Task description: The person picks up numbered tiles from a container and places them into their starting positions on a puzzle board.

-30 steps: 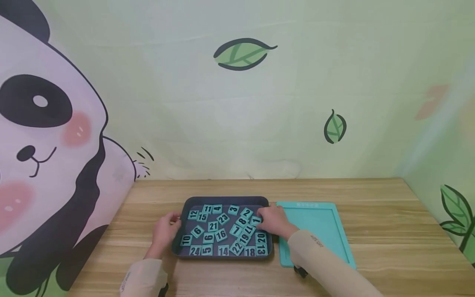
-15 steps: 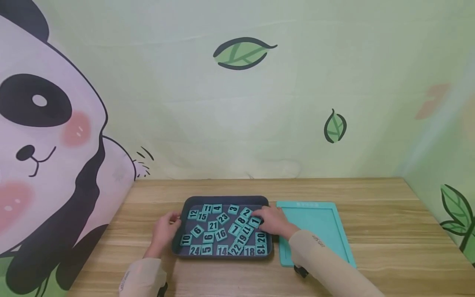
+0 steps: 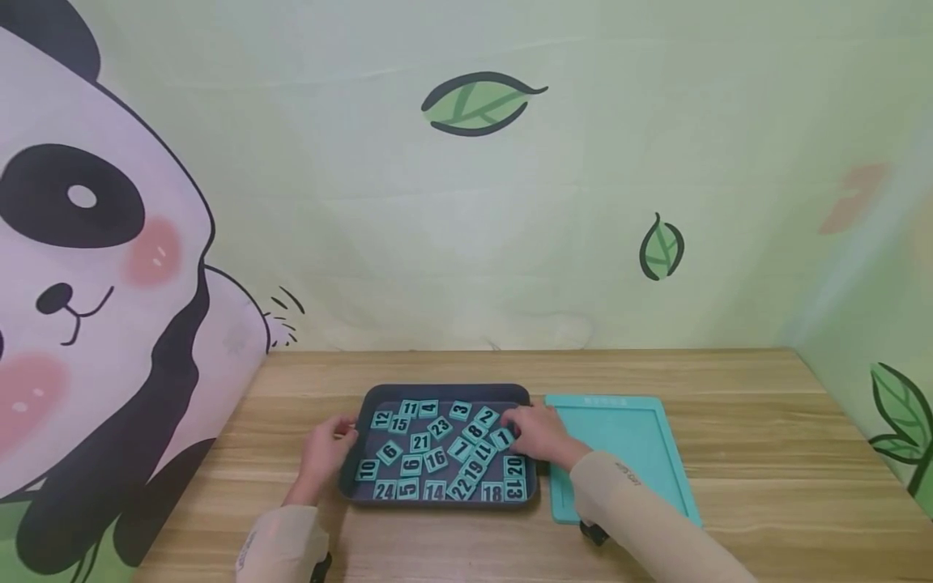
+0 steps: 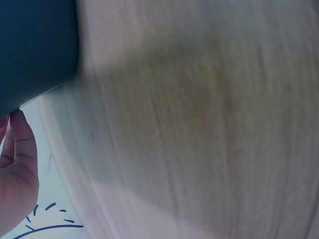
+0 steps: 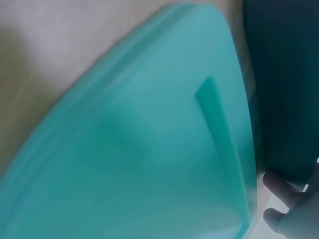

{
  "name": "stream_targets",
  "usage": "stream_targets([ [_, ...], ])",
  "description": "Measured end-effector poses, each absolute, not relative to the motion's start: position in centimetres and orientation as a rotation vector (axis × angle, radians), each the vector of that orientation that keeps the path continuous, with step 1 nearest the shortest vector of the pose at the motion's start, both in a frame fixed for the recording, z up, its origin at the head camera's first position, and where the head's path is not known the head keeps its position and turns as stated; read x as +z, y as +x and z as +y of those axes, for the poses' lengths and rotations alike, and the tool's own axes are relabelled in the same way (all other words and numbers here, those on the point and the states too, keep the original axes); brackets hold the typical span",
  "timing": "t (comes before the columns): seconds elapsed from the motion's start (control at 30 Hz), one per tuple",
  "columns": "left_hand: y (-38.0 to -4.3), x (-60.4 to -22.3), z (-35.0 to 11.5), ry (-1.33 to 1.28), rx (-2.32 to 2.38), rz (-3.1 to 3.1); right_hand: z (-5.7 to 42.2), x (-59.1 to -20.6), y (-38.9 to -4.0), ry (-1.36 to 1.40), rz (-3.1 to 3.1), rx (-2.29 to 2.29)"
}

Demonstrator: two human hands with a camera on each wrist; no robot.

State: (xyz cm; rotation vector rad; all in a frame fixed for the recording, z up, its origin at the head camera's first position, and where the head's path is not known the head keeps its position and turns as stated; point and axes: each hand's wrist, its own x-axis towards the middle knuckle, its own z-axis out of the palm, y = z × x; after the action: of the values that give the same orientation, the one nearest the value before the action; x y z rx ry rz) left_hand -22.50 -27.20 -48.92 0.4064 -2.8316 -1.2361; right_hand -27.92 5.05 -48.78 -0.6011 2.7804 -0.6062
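Note:
A dark blue tray (image 3: 437, 392) holds several turquoise number tiles, lying flat and scattered face up. My left hand (image 3: 327, 447) is at the tray's left side, its fingertips touching the outer wall; part of this hand (image 4: 19, 174) shows beneath the tray edge in the left wrist view. My right hand (image 3: 541, 435) reaches over the right rim, fingertips at the tile marked 1 (image 3: 502, 439). Close by lie the tiles marked 2 (image 3: 487, 417), 8 (image 3: 475, 431) and 20 (image 3: 514, 466). In the right wrist view the tray hides some of the right fingers (image 5: 281, 189).
A turquoise board (image 3: 619, 445) with a raised frame lies right of the tray, partly under my right forearm. The wooden table (image 3: 743, 437) runs back to a cloth backdrop (image 3: 364, 202) printed with a panda and leaves.
My right fingers have shifted slightly over the tray, and the tile marked 1 has turned and slid a little toward me. Tiles 17, 19 and 22 have moved slightly left. My left hand stays.

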Motion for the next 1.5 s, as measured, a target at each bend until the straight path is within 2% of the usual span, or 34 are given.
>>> stream_targets([
  [0.2,-22.6,-49.0,-27.2,0.379,-1.258,-2.818,5.8,-47.9,-28.1,-0.611,2.881,-0.612],
  [0.67,-22.8,-49.2,-27.5,0.463,-1.420,-2.779,9.7,-45.6,-28.3,-0.507,2.898,-0.960],
  [1.13,-22.7,-49.7,-27.9,0.412,-1.519,-2.678,15.0,-48.7,-28.8,-0.439,2.906,-0.908],
  [1.5,-22.6,-49.5,-27.6,0.459,-1.539,-2.702,14.8,-49.9,-28.8,-0.386,2.961,-0.763],
])
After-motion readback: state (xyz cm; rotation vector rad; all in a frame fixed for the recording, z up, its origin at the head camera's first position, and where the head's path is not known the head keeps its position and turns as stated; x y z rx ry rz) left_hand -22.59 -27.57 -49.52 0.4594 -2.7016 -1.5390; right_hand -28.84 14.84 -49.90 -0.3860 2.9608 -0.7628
